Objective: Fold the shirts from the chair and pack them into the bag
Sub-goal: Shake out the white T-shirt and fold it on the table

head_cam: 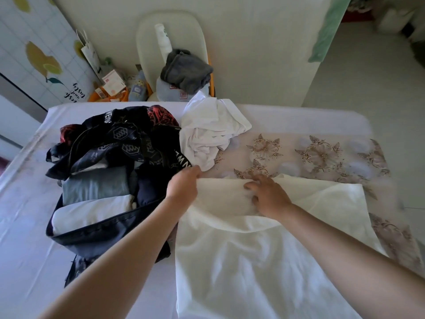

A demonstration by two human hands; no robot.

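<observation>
A white shirt (253, 261) lies spread on the bed in front of me, its far part folded back towards me. My left hand (182, 184) pinches the folded edge at its far left corner. My right hand (268, 194) rests on the fold with fingers spread. To the left stands an open dark bag (96, 233) holding folded shirts: grey, navy and white. A crumpled white shirt (207, 132) lies beyond my hands. Behind the bed, a white chair (147, 35) bears a dark grey shirt (186, 70) and a light one (167, 93) beneath it.
The bed (27, 238) has a pale sheet with a flowered band (322, 155) to the right. A white bottle (163, 40) stands on the chair. Left of the chair, a paper bag (90, 52) and an orange tub (110, 94) of small boxes sit by the wall.
</observation>
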